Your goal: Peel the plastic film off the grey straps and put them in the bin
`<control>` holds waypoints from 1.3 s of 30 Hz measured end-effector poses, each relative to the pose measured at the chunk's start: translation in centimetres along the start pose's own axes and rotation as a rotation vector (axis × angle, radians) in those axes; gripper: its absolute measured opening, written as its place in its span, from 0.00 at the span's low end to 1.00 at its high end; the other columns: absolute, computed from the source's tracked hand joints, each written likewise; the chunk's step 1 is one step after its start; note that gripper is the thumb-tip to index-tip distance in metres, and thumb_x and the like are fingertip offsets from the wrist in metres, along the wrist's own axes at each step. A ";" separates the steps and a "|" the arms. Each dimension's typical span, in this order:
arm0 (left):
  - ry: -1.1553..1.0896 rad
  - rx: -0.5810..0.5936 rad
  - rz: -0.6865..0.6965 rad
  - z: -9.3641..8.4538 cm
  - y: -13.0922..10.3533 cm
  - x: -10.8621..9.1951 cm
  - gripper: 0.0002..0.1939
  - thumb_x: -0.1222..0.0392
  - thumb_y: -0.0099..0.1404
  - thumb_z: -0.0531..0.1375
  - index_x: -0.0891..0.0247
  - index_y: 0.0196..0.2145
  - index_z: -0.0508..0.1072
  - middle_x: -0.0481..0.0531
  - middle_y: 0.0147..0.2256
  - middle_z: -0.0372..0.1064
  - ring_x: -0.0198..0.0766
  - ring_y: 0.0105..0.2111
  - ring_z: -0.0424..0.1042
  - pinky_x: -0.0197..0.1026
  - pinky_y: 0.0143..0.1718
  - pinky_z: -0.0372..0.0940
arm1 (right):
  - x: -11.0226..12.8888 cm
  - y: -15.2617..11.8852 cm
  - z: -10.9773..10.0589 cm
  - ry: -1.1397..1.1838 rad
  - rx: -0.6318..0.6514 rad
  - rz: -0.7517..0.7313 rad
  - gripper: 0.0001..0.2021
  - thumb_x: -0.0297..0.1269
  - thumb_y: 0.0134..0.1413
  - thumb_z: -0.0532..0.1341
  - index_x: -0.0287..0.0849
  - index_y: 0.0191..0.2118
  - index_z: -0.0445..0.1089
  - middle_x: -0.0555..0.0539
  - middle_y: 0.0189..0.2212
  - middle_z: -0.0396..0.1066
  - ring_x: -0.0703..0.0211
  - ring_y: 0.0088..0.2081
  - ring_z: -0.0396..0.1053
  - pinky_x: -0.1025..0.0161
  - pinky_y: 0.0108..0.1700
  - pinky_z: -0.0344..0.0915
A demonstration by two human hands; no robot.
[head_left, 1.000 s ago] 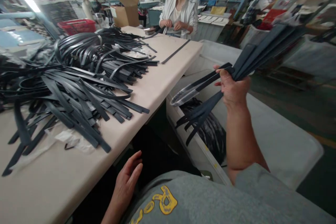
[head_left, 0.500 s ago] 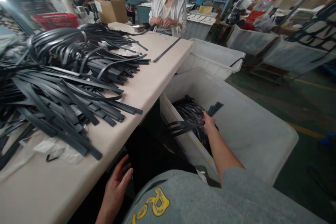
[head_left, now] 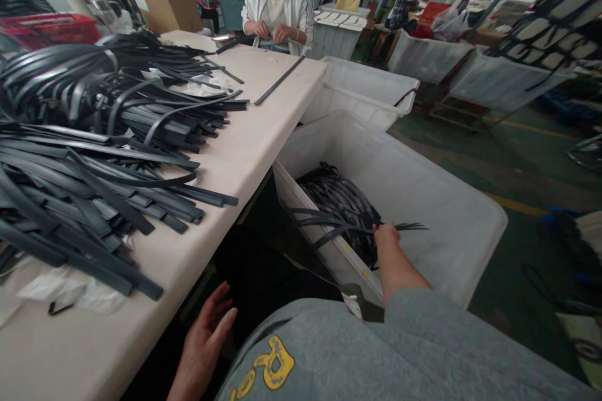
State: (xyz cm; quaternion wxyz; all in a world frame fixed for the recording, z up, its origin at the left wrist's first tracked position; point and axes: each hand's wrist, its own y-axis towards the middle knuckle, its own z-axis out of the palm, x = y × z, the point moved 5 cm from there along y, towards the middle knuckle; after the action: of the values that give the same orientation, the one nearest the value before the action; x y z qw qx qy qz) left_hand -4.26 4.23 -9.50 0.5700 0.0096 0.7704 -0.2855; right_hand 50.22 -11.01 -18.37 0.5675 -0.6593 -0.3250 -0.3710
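Note:
My right hand (head_left: 386,235) is closed round a few black straps (head_left: 324,224) above the white bin. Their short ends stick out to the right of the fist, while the longer parts trail left over the bin's near wall. Beneath them, a heap of black straps (head_left: 345,194) lies inside the white bin (head_left: 423,200). Down by my lap, below the table edge, my left hand (head_left: 207,332) is empty with its fingers apart. Large bundles of black straps (head_left: 98,182) cover the left part of the table (head_left: 226,156).
Across the table stands a person in a white jacket (head_left: 279,6). A single strap (head_left: 279,79) lies near the far table edge. Behind my bin is another white bin (head_left: 362,84). A cardboard box (head_left: 172,0) and a red basket (head_left: 51,31) stand beyond the straps.
My right hand has moved nearer to me with the straps, whose short ends now point right instead of up. The left hand stays much the same. The whole view has shifted right.

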 end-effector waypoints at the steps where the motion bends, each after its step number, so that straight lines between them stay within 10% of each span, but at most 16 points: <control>1: 0.006 -0.001 0.003 0.0 0.0 0.0 0.35 0.39 0.55 0.64 0.56 0.57 0.67 0.58 0.59 0.66 0.51 0.53 0.71 0.52 0.53 0.68 | 0.2 -0.2 -0.5 0.004 -0.036 -0.001 0.17 0.41 0.63 0.60 0.40 0.54 0.66 0.42 0.51 0.68 0.52 0.47 0.71 0.50 0.46 0.71; 7: 0.014 -0.007 0.009 0.0 -0.3 -0.5 0.35 0.39 0.55 0.63 0.57 0.57 0.67 0.59 0.59 0.66 0.52 0.53 0.71 0.52 0.54 0.67 | 1.7 -3.0 0.8 0.047 0.019 -0.038 0.15 0.43 0.65 0.58 0.39 0.50 0.68 0.46 0.42 0.71 0.61 0.35 0.72 0.60 0.35 0.72; 13: -0.011 0.008 0.030 0.3 -0.5 -1.1 0.34 0.40 0.56 0.63 0.58 0.56 0.68 0.59 0.57 0.68 0.51 0.53 0.72 0.51 0.54 0.67 | 4.4 -10.4 9.0 0.053 0.546 -0.130 0.31 0.61 0.65 0.41 0.39 0.39 0.70 0.52 0.23 0.70 0.73 0.12 0.47 0.69 0.19 0.60; 19: -0.057 -0.020 0.075 0.4 -1.0 -1.9 0.30 0.44 0.60 0.62 0.59 0.56 0.68 0.59 0.56 0.69 0.47 0.51 0.73 0.48 0.53 0.67 | 3.0 -24.1 14.7 -0.136 1.119 -0.203 0.26 0.63 0.49 0.61 0.39 0.30 0.71 0.54 0.16 0.66 0.72 0.13 0.50 0.68 0.18 0.58; 25: -0.257 -0.118 0.193 0.0 -2.3 -5.7 0.30 0.47 0.59 0.63 0.59 0.57 0.68 0.60 0.56 0.69 0.47 0.49 0.73 0.49 0.52 0.67 | -0.9 -36.9 13.7 -0.397 1.498 -0.260 0.19 0.54 0.48 0.67 0.41 0.27 0.70 0.56 0.13 0.61 0.67 0.15 0.57 0.68 0.18 0.53; 31: -0.435 -0.278 0.304 -1.7 -3.6 -8.4 0.23 0.45 0.60 0.63 0.64 0.47 0.77 0.56 0.44 0.77 0.47 0.46 0.73 0.47 0.51 0.66 | -3.5 -44.4 11.7 -0.688 1.751 -0.793 0.19 0.53 0.60 0.57 0.44 0.27 0.71 0.51 0.20 0.67 0.58 0.25 0.66 0.62 0.32 0.63; 39: -0.319 -0.404 0.328 -7.8 -6.0 -8.6 0.21 0.46 0.65 0.58 0.64 0.44 0.79 0.54 0.40 0.78 0.46 0.42 0.74 0.45 0.48 0.67 | -6.8 -47.8 9.9 -1.044 2.227 -0.174 0.26 0.61 0.54 0.58 0.39 0.37 0.73 0.50 0.22 0.68 0.65 0.19 0.63 0.67 0.22 0.57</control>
State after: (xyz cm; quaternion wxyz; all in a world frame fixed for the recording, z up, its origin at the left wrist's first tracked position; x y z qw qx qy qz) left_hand -10.08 5.43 2.11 0.7125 -0.0247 0.7007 -0.0284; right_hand 7.29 5.69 -0.74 0.5954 0.1384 -0.6944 0.3797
